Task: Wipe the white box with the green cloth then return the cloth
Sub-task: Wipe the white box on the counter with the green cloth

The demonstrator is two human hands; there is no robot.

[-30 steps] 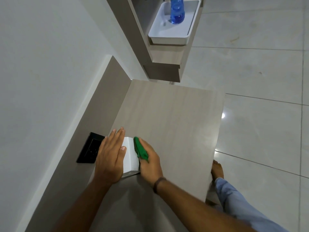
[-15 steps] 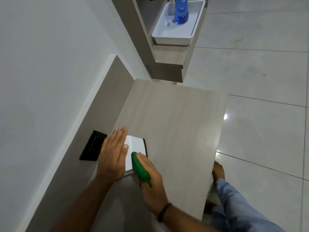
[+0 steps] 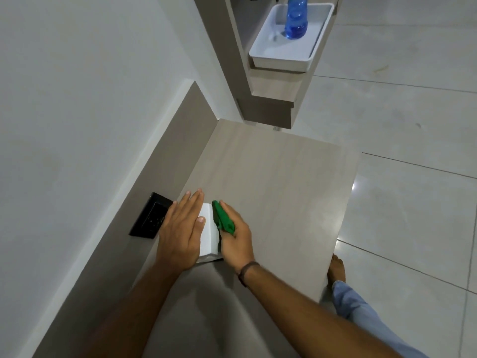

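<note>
The box point(image 3: 208, 235) sits at the desk's point(image 3: 278, 192) left edge; your left hand point(image 3: 180, 228) lies flat on it, fingers together, while your right hand point(image 3: 236, 240) clamps the cloth point(image 3: 222, 217) against its right side.

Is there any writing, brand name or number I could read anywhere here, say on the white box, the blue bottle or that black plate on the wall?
None can be read.
white box: its visible faces are plain, though the hands cover much of it.
blue bottle: no label shows; its top is cut off by the picture's edge.
black wall plate: no marking can be made out.
green cloth: plain.
</note>
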